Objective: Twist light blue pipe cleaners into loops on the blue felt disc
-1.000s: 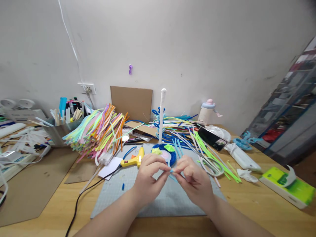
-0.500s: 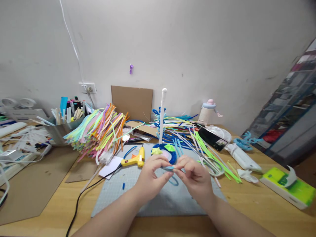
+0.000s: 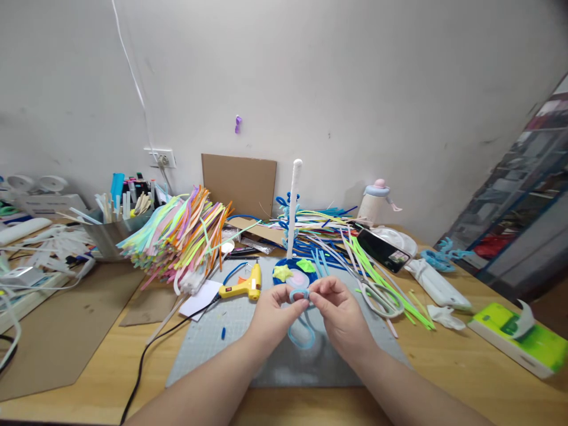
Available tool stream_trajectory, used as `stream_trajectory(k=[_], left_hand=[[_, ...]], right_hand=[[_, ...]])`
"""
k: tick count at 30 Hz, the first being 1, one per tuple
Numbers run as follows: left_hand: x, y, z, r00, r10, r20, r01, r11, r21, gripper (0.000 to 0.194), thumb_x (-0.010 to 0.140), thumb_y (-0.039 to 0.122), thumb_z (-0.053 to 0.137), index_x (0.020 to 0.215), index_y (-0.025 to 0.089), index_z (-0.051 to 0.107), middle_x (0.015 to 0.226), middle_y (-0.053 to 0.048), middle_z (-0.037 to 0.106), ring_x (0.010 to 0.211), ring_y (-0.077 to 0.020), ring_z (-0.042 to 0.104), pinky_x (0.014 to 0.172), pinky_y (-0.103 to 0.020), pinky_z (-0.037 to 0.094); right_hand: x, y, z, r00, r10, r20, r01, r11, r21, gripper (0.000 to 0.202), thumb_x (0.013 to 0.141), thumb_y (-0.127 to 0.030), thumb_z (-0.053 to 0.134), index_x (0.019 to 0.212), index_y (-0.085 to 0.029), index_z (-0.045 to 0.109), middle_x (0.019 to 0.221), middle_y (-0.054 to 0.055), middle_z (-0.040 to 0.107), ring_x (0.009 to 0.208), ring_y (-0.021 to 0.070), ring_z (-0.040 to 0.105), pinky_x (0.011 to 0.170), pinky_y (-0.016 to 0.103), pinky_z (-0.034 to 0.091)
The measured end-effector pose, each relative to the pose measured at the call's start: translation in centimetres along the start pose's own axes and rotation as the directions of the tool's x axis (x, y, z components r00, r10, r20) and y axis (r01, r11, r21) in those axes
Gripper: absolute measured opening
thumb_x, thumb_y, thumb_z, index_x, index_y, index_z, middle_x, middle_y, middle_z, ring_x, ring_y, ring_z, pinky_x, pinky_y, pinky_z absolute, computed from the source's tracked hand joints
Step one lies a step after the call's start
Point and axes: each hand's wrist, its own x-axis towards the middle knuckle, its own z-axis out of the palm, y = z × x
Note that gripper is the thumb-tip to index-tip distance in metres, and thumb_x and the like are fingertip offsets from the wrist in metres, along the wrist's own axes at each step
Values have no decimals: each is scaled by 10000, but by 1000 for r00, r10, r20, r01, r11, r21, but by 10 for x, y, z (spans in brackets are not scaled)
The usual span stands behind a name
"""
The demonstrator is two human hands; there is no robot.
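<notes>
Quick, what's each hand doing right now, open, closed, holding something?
Left hand: closed, pinching the light blue pipe cleaner in its fingertips.
Right hand: closed, pinching the same piece.

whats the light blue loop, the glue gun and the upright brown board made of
Light blue loop: probably pipe cleaner, matte and soft-edged; any wire core is hidden.
Glue gun: likely hard plastic body, smooth, even yellow, crisply shaped.
Brown board: apparently cardboard, flat, matte and plain tan.

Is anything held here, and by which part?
A light-blue pipe cleaner, pinched near its small upper loop between the fingertips of the left hand and right hand; its larger loop hangs below.
</notes>
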Motion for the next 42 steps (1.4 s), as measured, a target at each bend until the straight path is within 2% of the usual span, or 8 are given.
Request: stream_trajectory(k=[4,10,14,17,22,27,33,42], left_hand=[[1,7,0,998,-62,31,67,968,-243,244,550,293,746,658,120,612,692,-37,632,682,-144,553,705,-267,408],[3,7,-4,983,-146,111,178,912,-371,210,580,249,733,716,111,652,732,-54,654,721,-149,572,730,-262,398],[6,5,-8,940,-255,226,321,884,-340,171,570,218,733,672,104,655,659,-38,635,629,-111,542,630,-220,374],[7,4,-11,918,-295,265,363,895,-261,157,575,208,721,662,98,651,633,-34,623,586,-93,519,579,-208,352],[9,0,-13,931,-304,203,334,933,-137,181,558,250,728,622,116,624,590,-12,601,538,-84,488,541,-209,340],[10,-3,-13,941,-290,172,304,951,-56,252,569,343,706,617,116,607,570,-6,577,495,-73,455,513,-213,328],[13,-4,-13,949,-299,101,304,951,-49,275,610,376,671,651,134,547,518,40,497,401,-29,336,409,-179,206],[13,-5,-13,949,-310,54,314,946,-87,271,596,349,685,640,145,513,451,57,451,368,-34,348,374,-175,173]], right_hand=[[1,-2,-3,998,55,30,-51,994,-97,116,780,-262,584,885,-221,557,871,12,582,840,149,526,774,283,400],[4,-1,-7,994,100,32,-92,974,-207,156,802,-341,537,847,-205,598,780,8,577,756,148,509,709,272,391],[9,-4,-12,979,196,62,-175,954,-245,189,784,-365,548,816,-187,604,714,7,566,669,141,491,651,277,382],[13,-6,-15,953,282,111,-244,931,-271,181,760,-353,578,786,-176,605,691,5,567,633,131,482,622,271,372],[14,-6,-14,934,335,124,-283,906,-315,186,706,-339,634,707,-161,581,625,-11,554,554,97,439,527,232,328],[14,-7,-12,888,449,97,-413,873,-260,221,656,-341,672,648,-152,557,570,-20,552,509,82,443,484,213,307],[12,-7,-11,845,525,97,-507,846,-166,217,638,-338,686,645,-156,568,558,-25,557,516,84,472,494,206,321],[11,-4,-10,873,484,63,-465,864,-194,206,649,-325,681,626,-155,568,563,-22,578,521,86,481,507,211,332]])
